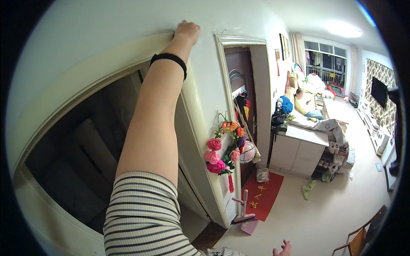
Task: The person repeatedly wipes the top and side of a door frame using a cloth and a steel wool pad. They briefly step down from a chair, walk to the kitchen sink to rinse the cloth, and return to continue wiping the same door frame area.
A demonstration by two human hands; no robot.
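My left arm, in a striped sleeve with a black band near the wrist, reaches up across the view. My left hand (188,31) is curled against the wall (144,16) at the upper corner of a cream door frame (153,41). Its back faces me, so whatever may be inside the fingers is hidden. At the bottom edge my right hand (283,249) shows only in part, fingers apart over the floor, with nothing seen in it. Beside the frame hangs a wreath of crocheted flowers (215,156).
A dark doorway (86,160) lies left. A pink broom (245,204) and dustpan (250,226) stand by a red doormat (267,192). Farther off are a white cabinet (298,150), a shoe rack (330,163), green slippers (308,189) and a seated person (304,104). A wooden chair (362,236) stands lower right.
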